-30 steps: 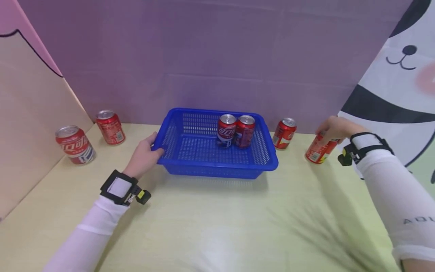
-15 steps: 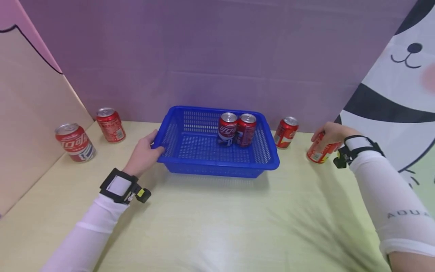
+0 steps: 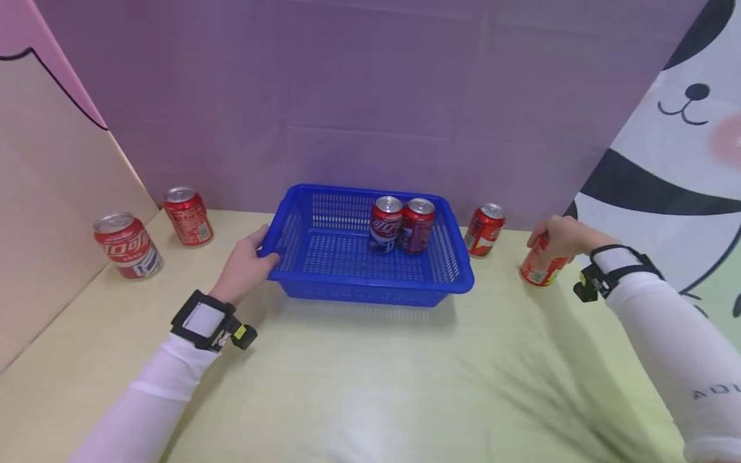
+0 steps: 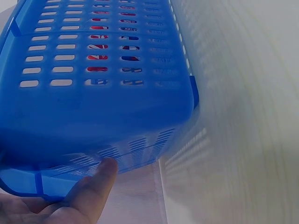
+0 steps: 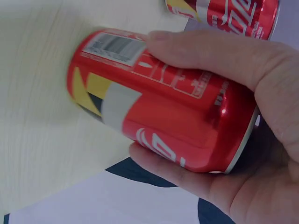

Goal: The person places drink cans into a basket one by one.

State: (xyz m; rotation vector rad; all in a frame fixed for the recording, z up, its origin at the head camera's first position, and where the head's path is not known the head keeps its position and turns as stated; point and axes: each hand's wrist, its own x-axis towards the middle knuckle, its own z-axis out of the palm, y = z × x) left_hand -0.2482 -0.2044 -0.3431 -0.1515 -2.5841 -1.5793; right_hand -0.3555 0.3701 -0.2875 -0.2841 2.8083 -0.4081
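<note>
Since a sec earlier, right hand (image 3: 558, 235) had drawn its red can (image 3: 538, 265) slightly nearer the blue basket (image 3: 370, 286), fingers wrapped round it, can tilted at the pale yellow table's (image 3: 370, 386) right side. Left hand (image 3: 243, 267) kept gripping the basket's left rim. Purple wall (image 3: 359, 96) behind, panda panel (image 3: 671, 148) on the right, w/ two cans (image 3: 402, 224) inside the basket.

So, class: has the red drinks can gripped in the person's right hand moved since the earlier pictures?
Yes, slightly. The red drinks can in the right hand has edged left, towards the lone red can beside the blue plastic basket.
</note>
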